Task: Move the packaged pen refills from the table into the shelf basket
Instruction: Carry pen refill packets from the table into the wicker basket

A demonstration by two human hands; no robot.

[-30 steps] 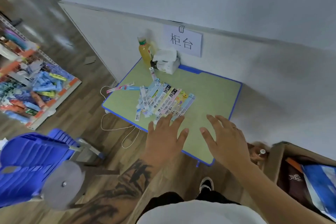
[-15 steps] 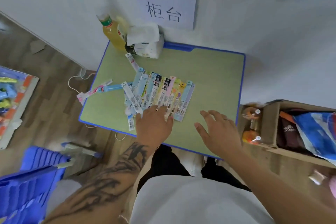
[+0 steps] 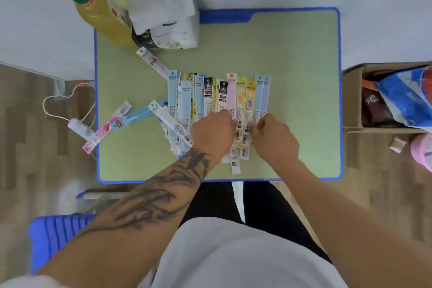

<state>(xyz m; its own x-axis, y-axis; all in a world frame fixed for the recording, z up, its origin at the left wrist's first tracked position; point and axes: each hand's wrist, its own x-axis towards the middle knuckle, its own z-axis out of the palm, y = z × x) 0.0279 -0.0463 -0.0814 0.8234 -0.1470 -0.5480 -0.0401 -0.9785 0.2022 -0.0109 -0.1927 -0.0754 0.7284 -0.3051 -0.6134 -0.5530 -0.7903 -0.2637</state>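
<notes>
Several packaged pen refills (image 3: 230, 96) lie side by side in a fanned row at the middle of the green table (image 3: 304, 72). More packs lie askew on their left: a white one (image 3: 171, 123) and another white one (image 3: 152, 62). My left hand (image 3: 214, 134) lies over the lower ends of the middle packs, fingers curled down onto them. My right hand (image 3: 273, 139) is close beside it, with thumb and fingertips curled on the lower ends of the right-hand packs. The shelf basket is out of view.
A yellow drink bottle (image 3: 100, 11) and a tissue pack (image 3: 168, 18) stand at the table's back left. A pink toothbrush pack (image 3: 102, 131) overhangs the left edge beside a blue pack (image 3: 138, 116). A cardboard box (image 3: 353, 100) stands to the right, a blue stool (image 3: 58, 236) at lower left.
The view has swung from the shelf side to straight over the table. Both hands moved forward from the table's near edge onto the lower ends of the packs and curled.
</notes>
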